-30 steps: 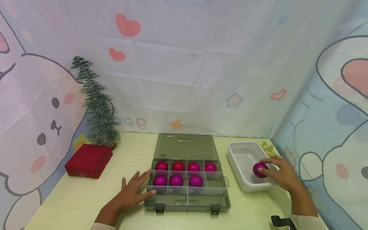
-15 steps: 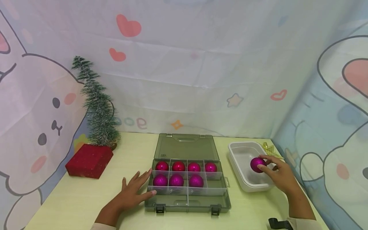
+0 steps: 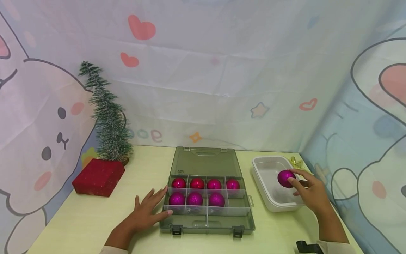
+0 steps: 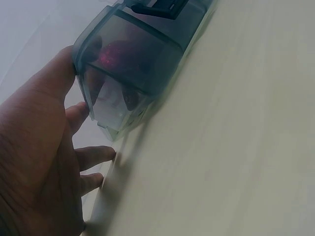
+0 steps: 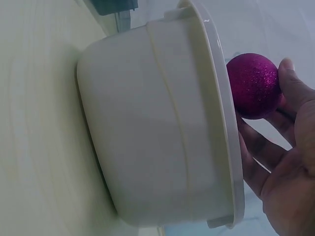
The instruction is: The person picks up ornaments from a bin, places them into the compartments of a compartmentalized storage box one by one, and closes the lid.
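Note:
A glittery magenta Christmas ball (image 3: pixel 287 179) is pinched between the thumb and fingers of my right hand (image 3: pixel 312 194), above the white plastic tub (image 3: pixel 260 192). The right wrist view shows the same ball (image 5: pixel 254 86) just past the tub's rim (image 5: pixel 224 108). My left hand (image 3: pixel 144 213) rests with spread fingers against the left side of a grey see-through divider box (image 3: pixel 229 221), its lid lying back. Shiny balls (image 3: pixel 197 183) fill the back row of compartments. Glittery magenta balls (image 3: pixel 194 198) sit in three middle-row compartments; the rightmost one there holds nothing, nor do the front two.
A small frosted Christmas tree (image 3: pixel 111 123) stands at the back left behind a dark red box (image 3: pixel 99 177). Gold star ornaments (image 3: pixel 296 162) lie behind the tub's right side. A printed cloth (image 3: pixel 203 77) walls the table's back and sides.
My right hand has lifted the magenta ball slightly, from low in the tub to higher above it. My left hand and the divider box have stayed in place.

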`<state>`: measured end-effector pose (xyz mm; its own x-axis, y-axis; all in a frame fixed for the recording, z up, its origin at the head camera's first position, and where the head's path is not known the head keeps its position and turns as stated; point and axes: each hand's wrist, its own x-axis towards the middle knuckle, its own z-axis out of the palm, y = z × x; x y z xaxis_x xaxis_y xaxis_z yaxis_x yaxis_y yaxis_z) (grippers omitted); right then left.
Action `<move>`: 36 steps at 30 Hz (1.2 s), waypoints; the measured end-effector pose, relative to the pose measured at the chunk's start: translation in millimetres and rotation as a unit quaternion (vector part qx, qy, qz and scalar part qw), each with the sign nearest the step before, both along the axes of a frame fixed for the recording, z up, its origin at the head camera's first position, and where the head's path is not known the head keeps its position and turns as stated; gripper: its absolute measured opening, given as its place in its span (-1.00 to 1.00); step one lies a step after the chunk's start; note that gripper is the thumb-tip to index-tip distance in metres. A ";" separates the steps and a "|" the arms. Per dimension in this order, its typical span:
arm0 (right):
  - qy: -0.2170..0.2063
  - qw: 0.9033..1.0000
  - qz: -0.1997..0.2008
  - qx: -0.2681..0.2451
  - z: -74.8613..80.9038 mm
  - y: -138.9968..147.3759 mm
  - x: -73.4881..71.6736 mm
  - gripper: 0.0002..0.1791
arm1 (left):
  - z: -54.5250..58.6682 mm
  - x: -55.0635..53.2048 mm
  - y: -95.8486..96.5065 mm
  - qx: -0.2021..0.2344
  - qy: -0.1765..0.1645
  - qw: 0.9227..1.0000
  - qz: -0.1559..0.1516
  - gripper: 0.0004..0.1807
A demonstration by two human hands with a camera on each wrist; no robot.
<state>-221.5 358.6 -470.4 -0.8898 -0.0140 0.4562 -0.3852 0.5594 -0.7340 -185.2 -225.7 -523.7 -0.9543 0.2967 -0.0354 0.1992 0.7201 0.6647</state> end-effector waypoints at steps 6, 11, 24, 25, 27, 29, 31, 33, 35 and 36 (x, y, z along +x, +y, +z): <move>0.021 0.998 0.063 -0.012 0.0 -3.0 -2.3 -0.57 | -1.0 0.1 -0.6 0.003 -0.002 1.000 -0.001 0.02; 0.012 0.996 0.091 -0.012 -0.9 -3.4 -3.9 -0.44 | -2.3 -0.2 -1.0 0.004 -0.005 1.000 0.000 0.02; -0.042 0.986 0.159 -0.024 -4.5 0.0 -6.7 -0.36 | -3.4 -0.8 -1.4 0.005 -0.007 1.000 -0.003 0.01; -0.047 0.984 0.169 -0.033 -4.3 0.3 -6.7 -0.35 | -2.9 -0.6 -1.3 0.006 -0.007 1.000 -0.003 0.01; -0.045 0.979 0.192 -0.052 -3.0 0.5 -7.5 -0.34 | -1.8 -0.3 -0.9 0.008 -0.009 1.000 -0.003 0.01; -0.045 0.977 0.196 -0.070 -1.5 -1.4 -6.9 -0.30 | -0.8 -0.1 -0.6 0.008 -0.011 1.000 -0.003 0.02; -0.048 0.979 0.180 -0.077 -0.3 -4.5 -5.3 -0.26 | -0.3 0.0 -0.5 0.009 -0.011 1.000 -0.003 0.02; -0.048 0.986 0.146 -0.068 0.6 -8.4 -3.8 -0.25 | -0.5 0.1 -0.5 0.008 -0.011 1.000 -0.003 0.02; -0.038 0.992 0.108 -0.051 0.8 -12.8 -3.7 -0.28 | -0.6 0.2 -0.6 0.008 -0.011 1.000 -0.003 0.02; -0.029 0.994 0.094 -0.040 0.9 -15.1 -4.2 -0.30 | -0.5 0.3 -0.6 0.008 -0.010 1.000 -0.003 0.01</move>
